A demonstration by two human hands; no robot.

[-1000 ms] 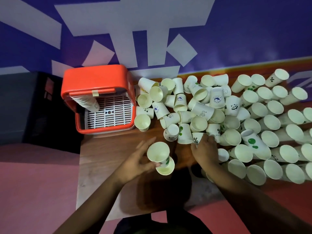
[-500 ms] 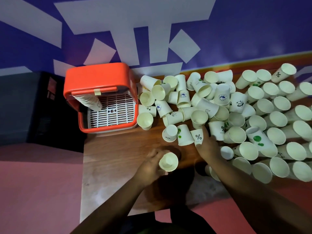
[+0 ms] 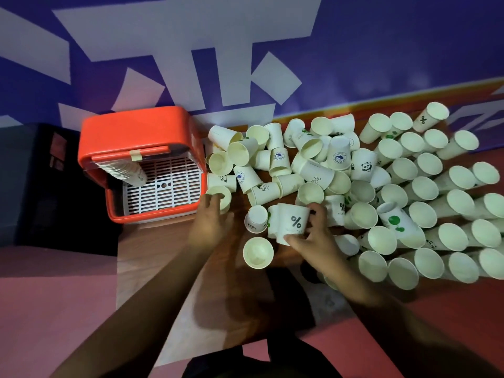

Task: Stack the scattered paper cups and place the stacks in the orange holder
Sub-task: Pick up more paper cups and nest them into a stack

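The fingers of the right hand [image 3: 313, 236] held a cup with a percent sign [image 3: 293, 223], while the left hand [image 3: 211, 225], fingers spread, touched a cup [image 3: 219, 196] just beside the orange holder [image 3: 136, 132]. One stack [image 3: 128, 173] leaned inside the holder, an upright cup [image 3: 257, 252] stood on the surface [image 3: 158, 257] between the hands, and the pile of cups [image 3: 354, 186] crowded the right side.

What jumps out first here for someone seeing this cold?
The sprawl of white paper cups covering the right half of the wooden table, some lying on their sides, some upright. Next, the orange holder at the table's far left corner, with one stack of cups leaning inside it. In the middle, the right hand has its grip on a cup marked % while the left hand reaches toward a cup beside the holder.
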